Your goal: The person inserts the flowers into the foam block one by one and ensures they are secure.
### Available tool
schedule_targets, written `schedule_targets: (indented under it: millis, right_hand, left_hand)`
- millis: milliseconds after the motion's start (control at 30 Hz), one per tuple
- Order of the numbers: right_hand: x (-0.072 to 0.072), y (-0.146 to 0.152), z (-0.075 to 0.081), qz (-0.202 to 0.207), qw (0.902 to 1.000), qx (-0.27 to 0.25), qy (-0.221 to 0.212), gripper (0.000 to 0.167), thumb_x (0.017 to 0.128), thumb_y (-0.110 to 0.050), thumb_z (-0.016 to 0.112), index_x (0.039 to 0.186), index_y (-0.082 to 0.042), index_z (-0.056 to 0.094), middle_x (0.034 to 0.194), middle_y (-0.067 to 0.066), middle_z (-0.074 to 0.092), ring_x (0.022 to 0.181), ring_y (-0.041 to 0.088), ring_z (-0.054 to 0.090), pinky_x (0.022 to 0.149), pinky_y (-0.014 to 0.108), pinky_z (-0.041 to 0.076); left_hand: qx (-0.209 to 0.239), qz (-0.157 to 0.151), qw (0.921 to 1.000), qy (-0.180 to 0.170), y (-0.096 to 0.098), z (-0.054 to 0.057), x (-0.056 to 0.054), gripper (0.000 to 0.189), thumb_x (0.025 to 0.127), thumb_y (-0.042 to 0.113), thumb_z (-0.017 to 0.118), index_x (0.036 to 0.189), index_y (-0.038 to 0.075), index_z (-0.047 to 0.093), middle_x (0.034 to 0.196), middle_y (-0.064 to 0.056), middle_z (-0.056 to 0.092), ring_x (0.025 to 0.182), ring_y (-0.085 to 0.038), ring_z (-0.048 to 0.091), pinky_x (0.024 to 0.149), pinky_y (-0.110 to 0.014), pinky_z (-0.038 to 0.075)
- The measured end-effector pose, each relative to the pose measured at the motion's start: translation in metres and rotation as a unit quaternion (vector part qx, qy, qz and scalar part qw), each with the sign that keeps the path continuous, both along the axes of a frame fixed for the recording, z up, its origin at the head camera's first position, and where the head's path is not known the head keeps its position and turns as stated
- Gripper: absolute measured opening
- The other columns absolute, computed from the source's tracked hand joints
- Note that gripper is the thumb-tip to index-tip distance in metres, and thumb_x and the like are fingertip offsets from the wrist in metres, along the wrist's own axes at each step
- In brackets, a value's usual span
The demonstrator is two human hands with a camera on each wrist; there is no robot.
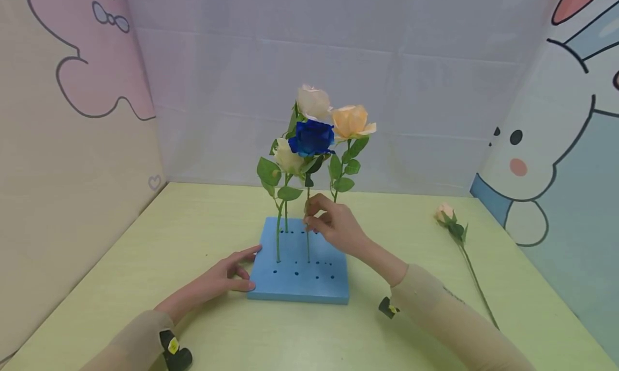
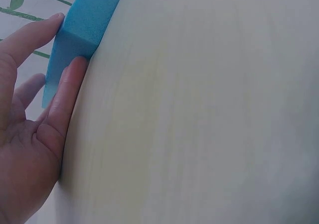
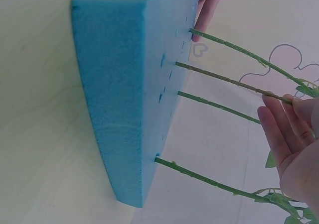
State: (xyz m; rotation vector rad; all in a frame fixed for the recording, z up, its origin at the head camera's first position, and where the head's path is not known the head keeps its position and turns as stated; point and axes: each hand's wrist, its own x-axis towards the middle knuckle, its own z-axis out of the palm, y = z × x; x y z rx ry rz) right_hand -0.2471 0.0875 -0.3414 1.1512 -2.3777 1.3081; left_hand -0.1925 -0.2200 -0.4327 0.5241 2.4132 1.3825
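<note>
A blue foam board [image 1: 300,285] with several small holes lies flat on the table. Upright in it stand a blue rose [image 1: 311,137], a white rose [image 1: 313,102], a cream rose [image 1: 287,157] and a peach rose [image 1: 351,122]. My right hand [image 1: 336,223] pinches the blue rose's stem between thumb and fingers; in the right wrist view the stem [image 3: 224,79] meets the board at a hole. My left hand [image 1: 227,274] touches the board's left side with fingers spread, and in the left wrist view its fingertips rest along the board's edge [image 2: 82,32].
On the right of the pale table [image 1: 396,344] lies a light pink rose [image 1: 445,214], its long stem pointing toward the front. A whitish curtain [image 1: 217,91] closes off the back, and side panels with cartoon drawings stand left and right.
</note>
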Motion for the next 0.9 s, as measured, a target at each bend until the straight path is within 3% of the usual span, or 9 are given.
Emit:
schedule_targets:
  millis: [167,367,600,900]
  right_hand:
    - [-0.0006,0.0001,0.0004,0.005,1.0000,-0.003,0.005,0.013,0.095,-0.002,0.061,0.106,-0.007,0.056,0.091,0.010,0.068,0.073,0.017,0.074,0.065,0.033,0.059]
    - [-0.0008,0.0016,-0.0026,0.003,0.9998,-0.013,-0.014,0.012,0.096,-0.005,0.061,0.107,-0.008,0.057,0.093,0.011,0.068,0.073,0.017,0.074,0.067,0.036,0.059]
    - [0.0026,0.0045,-0.0036,0.012,0.9986,-0.030,-0.042,0.011,0.097,-0.008,0.061,0.107,-0.007,0.060,0.097,0.012,0.071,0.080,0.030,0.074,0.070,0.036,0.059]
    - [0.0063,0.0081,-0.0063,0.010,0.9984,-0.017,-0.053,0.020,0.097,-0.008,0.061,0.117,-0.007,0.064,0.105,0.012,0.076,0.088,0.022,0.074,0.074,0.025,0.057]
  left_hand:
    - [0.008,-0.003,1.0000,-0.001,-0.0012,-0.0012,-0.0007,0.082,0.089,0.027,0.072,0.157,0.022,0.027,0.153,-0.021,0.037,0.100,-0.019,0.057,0.081,-0.027,0.046]
    - [0.016,-0.006,0.9998,-0.007,-0.0016,-0.0010,-0.0002,0.082,0.089,0.026,0.072,0.157,0.021,0.027,0.154,-0.021,0.036,0.099,-0.017,0.057,0.081,-0.027,0.046]
    - [0.018,-0.008,0.9998,-0.004,-0.0012,-0.0015,0.0009,0.082,0.089,0.025,0.072,0.157,0.020,0.026,0.154,-0.022,0.035,0.098,-0.014,0.058,0.082,-0.026,0.045]
    - [0.023,-0.010,0.9997,0.003,-0.0013,-0.0029,0.0004,0.082,0.089,0.024,0.072,0.157,0.018,0.027,0.154,-0.023,0.035,0.096,-0.012,0.058,0.082,-0.024,0.046]
